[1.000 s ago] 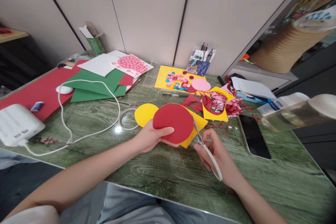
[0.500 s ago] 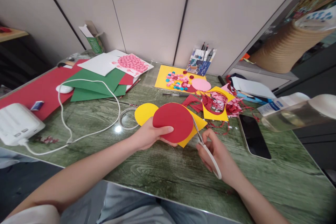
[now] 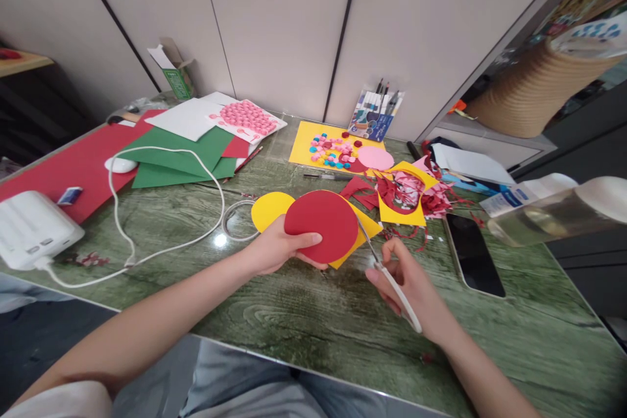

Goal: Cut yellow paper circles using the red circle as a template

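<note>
Between thumb and fingers, my left hand [image 3: 284, 245] pinches a red paper circle [image 3: 323, 222] laid over a sheet of yellow paper [image 3: 353, 245]. Corners of the yellow sheet stick out to the right of the circle and below it. My right hand [image 3: 404, 284] grips white-handled scissors [image 3: 396, 290], their blades at the right edge of the red circle, against the yellow paper. How far the blades are apart is hard to make out. Behind my left hand lies a yellow paper circle [image 3: 272, 210] on the green table [image 3: 274, 326].
Paper scraps [image 3: 435, 199] and a yellow frame-like offcut [image 3: 416, 212] lie beyond my right hand, with a phone [image 3: 474, 255] to its right. Small coloured balls [image 3: 333, 151] sit on yellow paper at the back. A white cable [image 3: 171, 255] loops across the left side, near green paper [image 3: 181, 157].
The red circle and yellow sheet have shifted slightly left and up. The scissors' handle has swung a little to the right, while the blades stay at the paper's right edge.
</note>
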`<state>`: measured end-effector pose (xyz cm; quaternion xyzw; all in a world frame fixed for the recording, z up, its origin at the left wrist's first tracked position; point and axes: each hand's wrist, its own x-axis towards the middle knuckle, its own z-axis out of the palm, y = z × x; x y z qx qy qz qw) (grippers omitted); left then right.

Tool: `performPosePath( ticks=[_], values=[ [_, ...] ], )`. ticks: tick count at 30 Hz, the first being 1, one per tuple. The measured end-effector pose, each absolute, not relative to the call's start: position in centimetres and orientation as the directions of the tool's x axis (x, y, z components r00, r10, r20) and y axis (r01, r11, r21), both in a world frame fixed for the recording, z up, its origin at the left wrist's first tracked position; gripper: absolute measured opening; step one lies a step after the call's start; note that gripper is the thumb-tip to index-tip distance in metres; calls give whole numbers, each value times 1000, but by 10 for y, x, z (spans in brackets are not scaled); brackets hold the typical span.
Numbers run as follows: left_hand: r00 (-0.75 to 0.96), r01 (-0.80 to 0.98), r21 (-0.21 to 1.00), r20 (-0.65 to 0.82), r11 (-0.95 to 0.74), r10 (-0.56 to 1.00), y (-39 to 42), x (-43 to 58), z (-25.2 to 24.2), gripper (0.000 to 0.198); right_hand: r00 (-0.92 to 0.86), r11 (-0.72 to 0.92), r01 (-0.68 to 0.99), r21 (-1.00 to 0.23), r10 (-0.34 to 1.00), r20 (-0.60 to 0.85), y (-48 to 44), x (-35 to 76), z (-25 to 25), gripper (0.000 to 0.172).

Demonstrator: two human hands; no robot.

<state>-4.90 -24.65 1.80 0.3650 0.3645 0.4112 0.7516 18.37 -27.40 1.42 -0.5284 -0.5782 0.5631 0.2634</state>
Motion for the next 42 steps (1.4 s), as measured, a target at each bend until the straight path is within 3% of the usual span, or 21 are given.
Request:
performPosePath(
  ticks=[16,31,42],
  values=[
    [432,-319,839,-284,440,856,-250,-47,21,44,-313,-155,326,-933,913,-261,-276,181,10,28],
    [452,-285,850,-289,443,844,-247,-50,23,41,-300,-42,448,-893,934,-194,-274,183,7,22],
    [497,-236,867,-281,439,821,-244,-54,23,41,-331,-105,443,-891,904,-271,-272,184,10,22]
  ],
)
